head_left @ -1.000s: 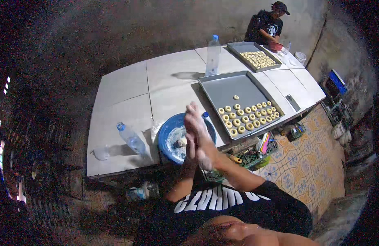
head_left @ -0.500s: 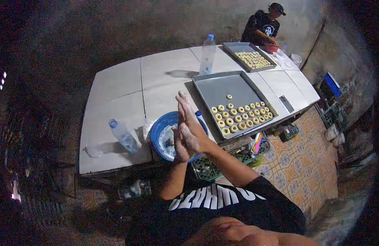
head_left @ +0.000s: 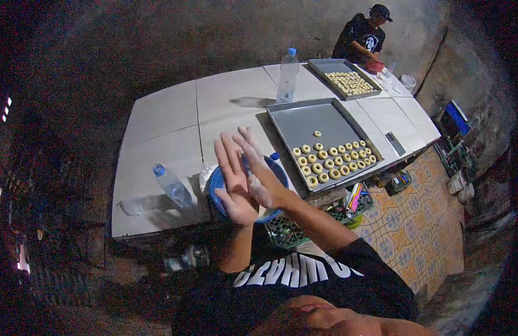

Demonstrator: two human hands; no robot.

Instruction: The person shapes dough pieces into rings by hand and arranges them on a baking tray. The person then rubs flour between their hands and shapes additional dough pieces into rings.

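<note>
The left hand (head_left: 235, 190) is wide and flat, palm turned up, fingers extended and the thumb apart. Just beside it, the right hand (head_left: 261, 180) is also flattened, its fingers straight and dusted with white powder, palm tilted toward the left one. The two meet or nearly meet along their inner sides; whether anything small lies between the palms, I cannot tell.

Both hands are above a round blue plastic basin (head_left: 216, 196), which sits at the near edge of a long bench with a pale panelled top (head_left: 164, 117). The hands hide most of the basin's inside.

To the right of the basin, against the same near edge, lies a large rectangular grey metal tray (head_left: 304, 120). Small pale-yellow dough rings (head_left: 329, 163) stand in rows along its near edge, reaching the near right corner; its far part is bare.

A clear plastic bottle without a cap (head_left: 174, 187) stands between the basin and the bench's left edge, with a clear cup (head_left: 131, 207) toward the near left corner. A tall clear bottle with a blue cap (head_left: 288, 78) stands behind the tray. Toward the bench's far right corner, a second grey tray (head_left: 326, 67) holds many small pale pieces, and a co-worker in black (head_left: 360, 36) reaches toward a red bowl (head_left: 374, 67).
</note>
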